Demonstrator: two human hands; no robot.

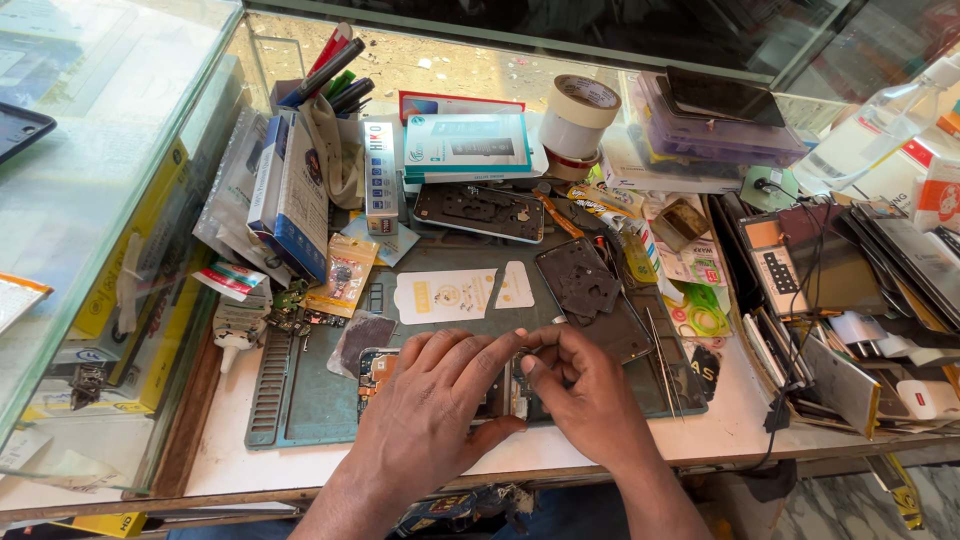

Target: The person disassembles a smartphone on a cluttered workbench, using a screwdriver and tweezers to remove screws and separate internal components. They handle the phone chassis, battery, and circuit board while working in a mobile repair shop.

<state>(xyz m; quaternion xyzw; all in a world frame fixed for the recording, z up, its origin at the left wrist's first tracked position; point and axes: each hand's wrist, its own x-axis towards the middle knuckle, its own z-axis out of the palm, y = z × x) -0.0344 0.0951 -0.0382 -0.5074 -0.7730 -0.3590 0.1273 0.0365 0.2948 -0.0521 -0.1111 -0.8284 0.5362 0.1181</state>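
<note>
An opened phone (505, 388) is lying on the near edge of a grey-green work mat (310, 395), mostly hidden under both hands. It is pressed down by the left hand (430, 400), which is laid flat over it with the fingers spread and the thumb tucked against its near side; nothing is clenched in that hand. The phone's right part is met by the right hand (590, 395), whose thumb and forefinger are pinched together at its edge; whether something small is gripped between them cannot be told.

At three o'clock from the hands, a pair of thin tweezers (660, 362) is laid on the mat. At one o'clock, a dark phone back panel (582, 280) is resting, tilted. At twelve o'clock, a white protective film sheet (455, 296) is spread flat, and beyond it another opened phone (480, 212) is seen, with a teal box (465, 147) behind. At one o'clock, farther off, a roll of masking tape (580, 115) is stood on the table. At ten o'clock, small packets (342, 272) and boxes are stacked. At the far right, a heap of screens and cables (850, 300) is piled.
</note>
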